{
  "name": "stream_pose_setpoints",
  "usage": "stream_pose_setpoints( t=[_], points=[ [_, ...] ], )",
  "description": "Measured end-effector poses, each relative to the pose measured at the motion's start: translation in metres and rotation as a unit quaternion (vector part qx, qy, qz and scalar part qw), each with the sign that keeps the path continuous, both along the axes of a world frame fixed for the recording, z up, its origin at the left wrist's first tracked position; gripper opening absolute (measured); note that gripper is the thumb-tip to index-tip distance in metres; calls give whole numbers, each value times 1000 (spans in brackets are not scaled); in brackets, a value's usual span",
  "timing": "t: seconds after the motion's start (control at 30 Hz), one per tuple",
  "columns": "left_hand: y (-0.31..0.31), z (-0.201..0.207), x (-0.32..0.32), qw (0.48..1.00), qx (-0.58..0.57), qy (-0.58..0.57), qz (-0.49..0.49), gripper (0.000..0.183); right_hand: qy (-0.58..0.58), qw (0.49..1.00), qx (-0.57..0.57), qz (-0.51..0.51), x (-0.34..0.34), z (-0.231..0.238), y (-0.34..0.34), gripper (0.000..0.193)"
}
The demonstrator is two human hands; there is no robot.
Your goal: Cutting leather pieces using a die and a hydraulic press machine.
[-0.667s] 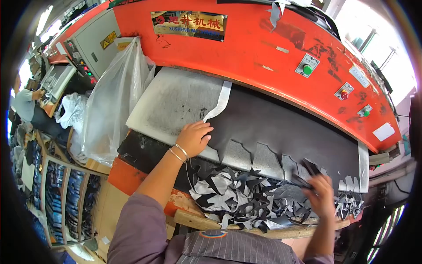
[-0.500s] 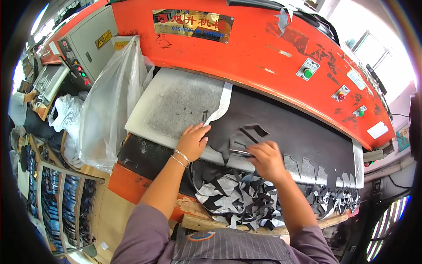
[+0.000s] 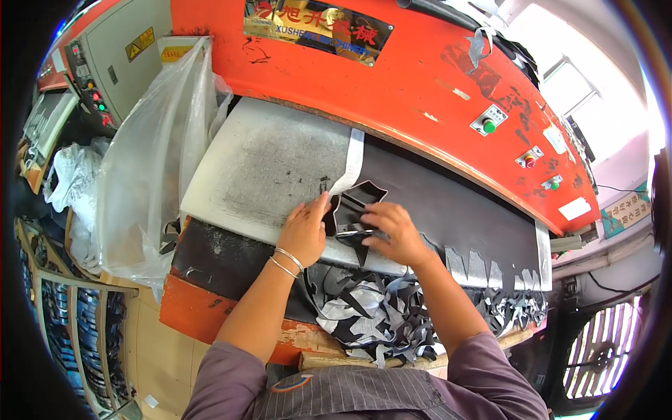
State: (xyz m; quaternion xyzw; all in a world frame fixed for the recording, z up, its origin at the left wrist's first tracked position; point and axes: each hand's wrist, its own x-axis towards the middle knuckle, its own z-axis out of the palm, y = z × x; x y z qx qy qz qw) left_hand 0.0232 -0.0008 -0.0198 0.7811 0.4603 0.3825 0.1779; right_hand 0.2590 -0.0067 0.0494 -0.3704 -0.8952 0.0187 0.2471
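Note:
A dark metal cutting die (image 3: 341,218), an open-bottomed frame with a crossbar, stands on the black sheet material (image 3: 448,210), close to its left edge. My right hand (image 3: 397,234) has its fingers and thumb around the die's near right side. Beside the die's left side, my left hand (image 3: 306,227) lies with fingers stretched out; the fingertips reach the sheet's pale turned edge (image 3: 355,157). Whether the left fingers touch the die is hard to see. Under the sheet is a worn pale cutting board (image 3: 259,154).
An orange press machine (image 3: 413,77) with buttons spans the far side. Cut scraps (image 3: 364,315) heap along the near edge, above a wooden bar (image 3: 322,360). To the left hang clear plastic bags (image 3: 150,161), near a rack of dark pieces (image 3: 84,329).
My right hand has moved the cutting die leftward across the sheet to beside my left hand. The left hand stays near the sheet's edge. The whole view has shifted slightly.

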Motion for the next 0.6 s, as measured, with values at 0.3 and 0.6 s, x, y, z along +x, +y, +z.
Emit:
stream_pose_setpoints(
  t=[0.3,0.6],
  points=[
    [28,16,0,999,-36,33,-22,68,68,960,-178,-206,17,13,15,62],
    [20,22,6,998,34,49,-24,62,-17,985,-87,-148,25,12,-15,51]
  ],
)
